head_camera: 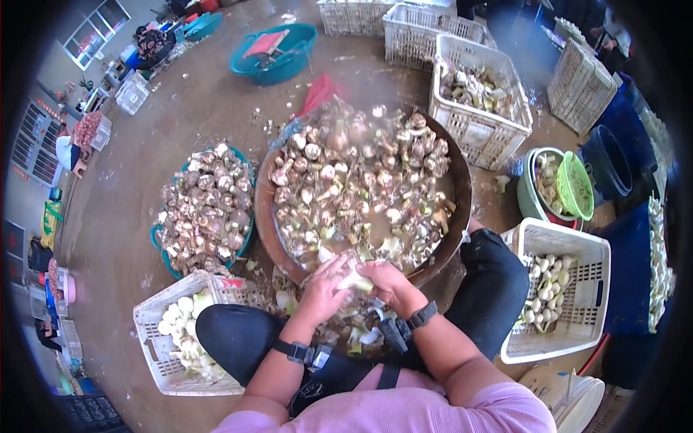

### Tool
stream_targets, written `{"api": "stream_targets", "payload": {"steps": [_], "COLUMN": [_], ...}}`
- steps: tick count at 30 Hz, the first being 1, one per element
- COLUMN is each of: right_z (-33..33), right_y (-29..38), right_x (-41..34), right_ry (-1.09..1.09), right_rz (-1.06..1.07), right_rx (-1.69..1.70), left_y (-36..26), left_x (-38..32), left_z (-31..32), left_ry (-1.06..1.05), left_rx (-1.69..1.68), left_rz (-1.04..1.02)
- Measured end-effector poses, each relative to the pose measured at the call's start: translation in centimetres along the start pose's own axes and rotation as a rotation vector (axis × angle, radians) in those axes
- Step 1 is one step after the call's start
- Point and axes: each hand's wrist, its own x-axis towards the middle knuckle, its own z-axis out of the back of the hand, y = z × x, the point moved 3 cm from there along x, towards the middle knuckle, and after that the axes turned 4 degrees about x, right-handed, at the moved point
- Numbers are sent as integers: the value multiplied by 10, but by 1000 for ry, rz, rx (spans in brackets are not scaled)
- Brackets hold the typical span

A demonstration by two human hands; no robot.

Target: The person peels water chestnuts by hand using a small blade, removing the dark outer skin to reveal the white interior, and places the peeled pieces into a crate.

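Note:
A pale, partly peeled garlic bulb (355,280) with a short green stem is between my hands, over the near rim of a wide brown tub (462,216). My left hand (325,287) holds its left side, the fingers partly hiding it. On the right, the thumb and fingers of my right hand (387,281) grip the stem side. Unpeeled garlic bulbs (327,173) and loose skins float in the tub's murky water. Below my hands, between my knees, lies a heap of peeled-off garlic skins (357,333).
Left of the tub, a teal basin (159,238) is heaped with dirty garlic. White crates of cleaned bulbs flank me at left (146,346) and right (593,303). Another crate (482,130) holds scraps. Green bowls (528,189) stand at right; people sit farther off.

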Motion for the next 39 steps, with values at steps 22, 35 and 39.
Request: {"api": "stream_targets", "payload": {"steps": [22, 35, 39], "right_z": [5, 80, 149], "right_y": [27, 132, 97], "right_x": [-31, 80, 149], "right_ry": [-120, -416, -516], "right_rz": [668, 490, -77], "right_rx": [-616, -1901, -2068], "left_y": [17, 38, 59], "left_x": [8, 17, 28], "left_z": [-1, -13, -42], "left_ry": [-432, -451, -374], "left_rx": [-846, -762, -732], "left_rz": [518, 726, 747]}}
